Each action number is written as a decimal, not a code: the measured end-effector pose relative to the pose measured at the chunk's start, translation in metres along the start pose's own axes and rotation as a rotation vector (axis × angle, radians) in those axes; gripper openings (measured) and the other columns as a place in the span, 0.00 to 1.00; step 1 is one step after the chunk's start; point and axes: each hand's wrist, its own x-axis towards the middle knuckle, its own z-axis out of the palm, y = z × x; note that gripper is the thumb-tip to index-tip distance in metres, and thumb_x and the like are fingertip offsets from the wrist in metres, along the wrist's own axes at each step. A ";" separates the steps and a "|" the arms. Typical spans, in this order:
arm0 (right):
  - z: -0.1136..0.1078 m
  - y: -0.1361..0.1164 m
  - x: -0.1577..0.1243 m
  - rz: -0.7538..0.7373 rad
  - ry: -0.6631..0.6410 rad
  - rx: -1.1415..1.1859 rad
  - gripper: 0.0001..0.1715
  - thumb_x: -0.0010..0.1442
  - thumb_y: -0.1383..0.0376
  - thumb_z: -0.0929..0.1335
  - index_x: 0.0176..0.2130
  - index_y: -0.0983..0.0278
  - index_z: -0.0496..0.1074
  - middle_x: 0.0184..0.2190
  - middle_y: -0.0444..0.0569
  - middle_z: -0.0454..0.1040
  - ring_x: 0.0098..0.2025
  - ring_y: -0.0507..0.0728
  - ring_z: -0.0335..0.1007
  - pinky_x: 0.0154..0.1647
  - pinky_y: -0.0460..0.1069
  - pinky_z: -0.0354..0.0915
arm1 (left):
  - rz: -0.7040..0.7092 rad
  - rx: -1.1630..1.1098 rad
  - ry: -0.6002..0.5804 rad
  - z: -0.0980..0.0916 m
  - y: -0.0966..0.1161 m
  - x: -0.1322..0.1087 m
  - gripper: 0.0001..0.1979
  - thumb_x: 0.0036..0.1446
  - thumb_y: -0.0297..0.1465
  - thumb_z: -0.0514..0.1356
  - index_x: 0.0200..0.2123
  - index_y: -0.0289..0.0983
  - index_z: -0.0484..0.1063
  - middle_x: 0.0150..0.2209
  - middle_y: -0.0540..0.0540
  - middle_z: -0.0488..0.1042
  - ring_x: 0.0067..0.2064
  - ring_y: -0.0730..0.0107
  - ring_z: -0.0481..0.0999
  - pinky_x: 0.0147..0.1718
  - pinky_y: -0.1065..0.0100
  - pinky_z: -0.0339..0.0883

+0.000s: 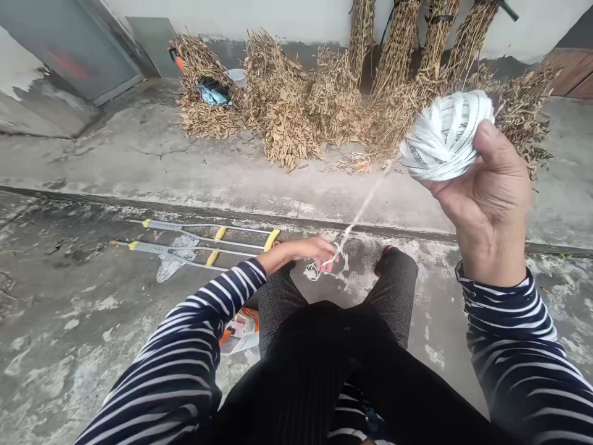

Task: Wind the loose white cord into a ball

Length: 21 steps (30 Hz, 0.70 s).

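Observation:
My right hand (495, 179) is raised at the right, its fingers and thumb around a large ball of white cord (447, 133) with thin dark threads along it. From the ball a single strand (368, 199) slants down and left to my left hand (315, 250). That hand is closed on the cord low in front of my knees. A small loose tangle of cord end (312, 272) hangs just below its fingers. The undersides of the left fingers are partly hidden.
Two crutches (199, 247) lie on the concrete at the left beside a clear plastic bag (173, 259). Dried plant bundles (287, 105) stand along the wall on a raised concrete ledge (208, 164). An orange-and-white bag (241, 330) sits by my left leg.

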 end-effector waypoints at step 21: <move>-0.020 0.058 0.001 0.216 -0.004 -0.020 0.23 0.50 0.60 0.82 0.45 0.55 0.78 0.50 0.44 0.84 0.60 0.62 0.78 0.55 0.57 0.81 | 0.799 0.262 1.166 0.048 0.098 0.017 0.07 0.60 0.29 0.66 0.28 0.38 0.79 0.40 0.47 0.85 0.49 0.63 0.82 0.73 0.51 0.50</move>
